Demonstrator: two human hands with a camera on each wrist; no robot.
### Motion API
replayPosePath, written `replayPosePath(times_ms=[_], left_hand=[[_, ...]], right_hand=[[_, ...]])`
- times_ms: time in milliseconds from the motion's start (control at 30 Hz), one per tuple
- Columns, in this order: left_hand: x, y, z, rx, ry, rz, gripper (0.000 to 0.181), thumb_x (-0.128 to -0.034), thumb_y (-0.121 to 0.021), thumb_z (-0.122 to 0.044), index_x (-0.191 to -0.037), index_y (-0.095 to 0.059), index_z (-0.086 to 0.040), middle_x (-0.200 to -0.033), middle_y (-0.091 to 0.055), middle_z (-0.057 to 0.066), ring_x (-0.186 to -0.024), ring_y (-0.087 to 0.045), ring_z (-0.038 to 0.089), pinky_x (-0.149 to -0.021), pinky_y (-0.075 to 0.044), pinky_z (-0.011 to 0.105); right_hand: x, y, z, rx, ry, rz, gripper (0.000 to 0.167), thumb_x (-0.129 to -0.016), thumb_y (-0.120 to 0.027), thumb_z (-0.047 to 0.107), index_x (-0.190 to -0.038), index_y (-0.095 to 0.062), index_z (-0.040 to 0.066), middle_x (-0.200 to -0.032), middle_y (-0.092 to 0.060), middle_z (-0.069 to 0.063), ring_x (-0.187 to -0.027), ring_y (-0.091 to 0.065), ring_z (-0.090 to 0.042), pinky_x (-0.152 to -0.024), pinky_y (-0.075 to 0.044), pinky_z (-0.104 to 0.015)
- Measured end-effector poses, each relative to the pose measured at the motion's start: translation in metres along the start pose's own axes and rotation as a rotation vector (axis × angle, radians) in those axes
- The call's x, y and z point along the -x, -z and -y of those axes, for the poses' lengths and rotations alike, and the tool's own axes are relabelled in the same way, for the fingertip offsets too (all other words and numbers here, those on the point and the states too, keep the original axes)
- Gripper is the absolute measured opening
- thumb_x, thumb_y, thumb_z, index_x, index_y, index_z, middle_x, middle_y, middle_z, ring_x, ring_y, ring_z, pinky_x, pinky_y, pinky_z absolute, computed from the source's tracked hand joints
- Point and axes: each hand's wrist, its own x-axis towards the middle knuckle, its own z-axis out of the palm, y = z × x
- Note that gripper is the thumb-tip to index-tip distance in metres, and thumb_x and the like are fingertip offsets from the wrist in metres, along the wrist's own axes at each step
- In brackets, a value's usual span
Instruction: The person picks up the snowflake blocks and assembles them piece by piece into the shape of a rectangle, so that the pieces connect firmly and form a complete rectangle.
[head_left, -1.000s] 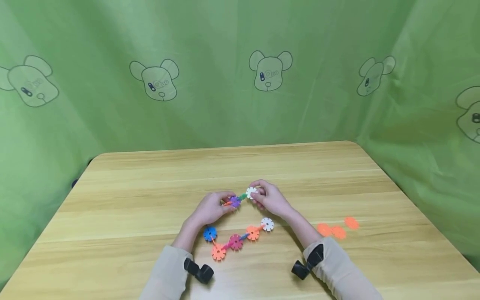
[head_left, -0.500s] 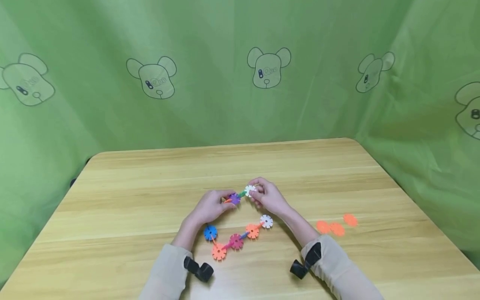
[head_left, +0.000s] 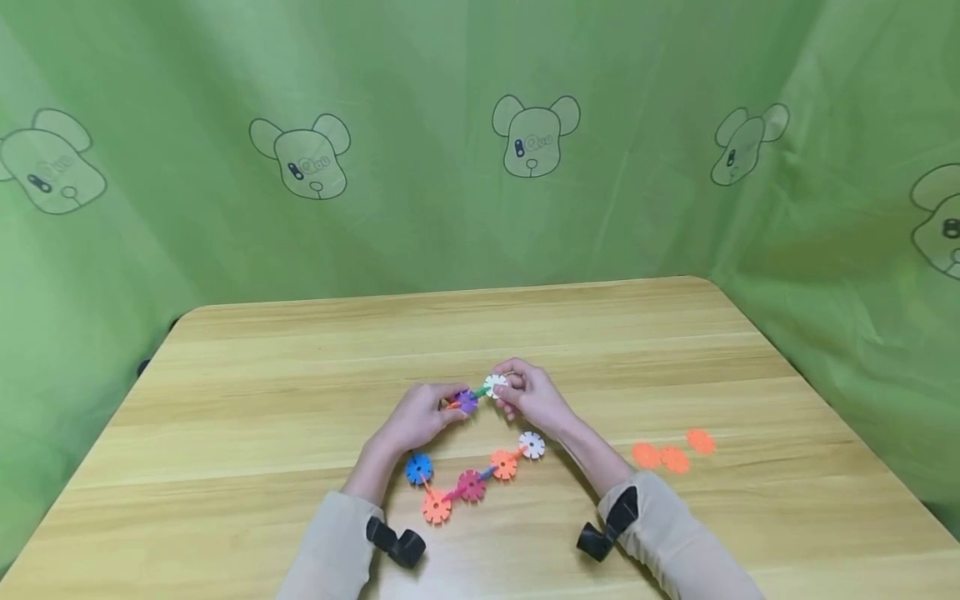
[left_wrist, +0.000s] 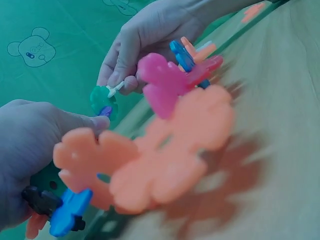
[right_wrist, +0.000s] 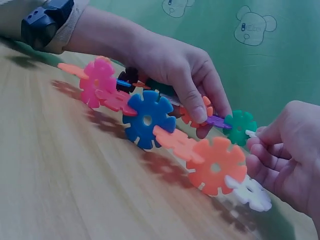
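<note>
A chain of notched plastic snowflake discs runs between and below both hands. My left hand (head_left: 422,415) pinches it by an orange disc (right_wrist: 194,113) beside the purple disc (head_left: 467,402). A green disc (right_wrist: 240,128) links the purple one to a white disc (head_left: 495,386), which my right hand (head_left: 537,400) pinches between thumb and fingers. Nearer the body, the chain goes on through a blue disc (head_left: 419,469), an orange disc (head_left: 437,506), a magenta disc (head_left: 472,485) and another orange disc (head_left: 504,464). It ends in a second white disc (head_left: 532,444). Fingers hide part of the left side.
Several loose orange discs (head_left: 674,459) lie on the wooden table (head_left: 300,350), right of the right forearm. A green curtain (head_left: 420,167) with bear-head outlines hangs behind the table and along both sides.
My right hand has shifted slightly left with the white disc, towards the left hand. The left hand has barely moved and keeps its pinch.
</note>
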Motion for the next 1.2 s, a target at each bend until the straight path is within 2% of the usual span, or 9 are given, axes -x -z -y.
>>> replayPosePath(times_ms=[100,267,400,533,600,733,833,1033,1200], left_hand=[[0.0,-0.001,0.001,-0.002,0.009,-0.005,0.04,-0.0871,-0.065,-0.019,-0.123,-0.059,-0.001,-0.117,-0.062,0.014,-0.09,-0.061,0.019,-0.084,-0.048,0.036],[-0.001,-0.002,-0.001,0.006,0.054,0.0,0.041,-0.0859,-0.066,-0.021,-0.122,-0.06,-0.003,-0.102,-0.066,0.009,-0.066,-0.052,0.013,-0.065,-0.046,0.029],[-0.001,-0.001,-0.004,-0.005,0.086,-0.007,0.04,-0.0852,-0.067,-0.021,-0.121,-0.06,-0.005,-0.093,-0.065,0.005,-0.07,-0.054,0.011,-0.065,-0.047,0.028],[-0.001,0.0,-0.005,0.055,0.115,0.015,0.041,-0.0866,-0.065,-0.019,-0.123,-0.058,-0.001,-0.089,-0.064,0.005,-0.065,-0.058,0.014,-0.062,-0.049,0.03],[-0.001,0.0,-0.005,0.085,0.127,0.023,0.042,-0.088,-0.064,-0.02,-0.125,-0.056,0.0,-0.092,-0.065,0.006,-0.07,-0.06,0.015,-0.067,-0.051,0.032],[-0.002,0.0,-0.004,0.138,0.146,0.027,0.045,-0.0905,-0.06,-0.023,-0.129,-0.053,-0.001,-0.105,-0.065,0.008,-0.094,-0.06,0.018,-0.085,-0.047,0.035],[-0.002,0.001,-0.003,0.195,0.17,0.034,0.047,-0.0907,-0.059,-0.023,-0.132,-0.05,-0.002,-0.108,-0.064,0.011,-0.098,-0.059,0.024,-0.087,-0.046,0.039],[0.001,0.006,-0.001,0.29,0.205,0.03,0.052,-0.0873,-0.063,-0.018,-0.134,-0.046,-0.003,-0.109,-0.063,0.013,-0.098,-0.059,0.026,-0.088,-0.045,0.041],[0.002,0.009,0.0,0.374,0.199,0.044,0.057,-0.0838,-0.066,-0.012,-0.136,-0.045,-0.007,-0.107,-0.061,0.013,-0.091,-0.058,0.023,-0.077,-0.048,0.035]], right_hand=[[-0.001,-0.001,0.001,0.023,-0.001,-0.006,0.029,-0.089,-0.053,-0.005,-0.117,-0.049,-0.008,-0.076,-0.059,-0.018,-0.06,-0.053,-0.017,-0.052,-0.048,-0.023],[-0.002,0.0,0.0,0.099,0.0,-0.021,0.033,-0.089,-0.054,-0.003,-0.121,-0.05,-0.008,-0.077,-0.06,-0.019,-0.062,-0.055,-0.018,-0.054,-0.05,-0.024],[-0.004,0.0,0.001,0.149,0.008,-0.009,0.037,-0.09,-0.052,-0.003,-0.127,-0.049,-0.006,-0.081,-0.06,-0.019,-0.067,-0.057,-0.02,-0.059,-0.053,-0.028],[-0.007,-0.002,0.003,0.16,0.003,0.025,0.036,-0.092,-0.049,-0.003,-0.128,-0.048,-0.006,-0.081,-0.06,-0.018,-0.069,-0.057,-0.02,-0.061,-0.053,-0.029],[-0.009,-0.004,0.003,0.154,-0.002,0.042,0.033,-0.092,-0.049,-0.003,-0.125,-0.049,-0.008,-0.081,-0.06,-0.016,-0.068,-0.056,-0.018,-0.061,-0.052,-0.027],[-0.012,-0.009,0.002,0.118,-0.012,0.056,0.024,-0.091,-0.051,-0.003,-0.114,-0.048,-0.009,-0.079,-0.061,-0.014,-0.064,-0.056,-0.015,-0.058,-0.051,-0.026],[-0.015,-0.012,0.002,0.097,-0.013,0.064,0.021,-0.09,-0.053,-0.004,-0.11,-0.048,-0.009,-0.078,-0.063,-0.014,-0.061,-0.057,-0.015,-0.058,-0.051,-0.026],[-0.018,-0.016,0.002,0.075,0.012,0.106,0.021,-0.089,-0.054,-0.003,-0.109,-0.049,-0.009,-0.08,-0.064,-0.019,-0.061,-0.058,-0.016,-0.059,-0.052,-0.028],[-0.018,-0.016,0.004,0.089,0.018,0.124,0.022,-0.09,-0.053,-0.001,-0.11,-0.052,-0.009,-0.083,-0.063,-0.021,-0.065,-0.059,-0.017,-0.062,-0.053,-0.028]])
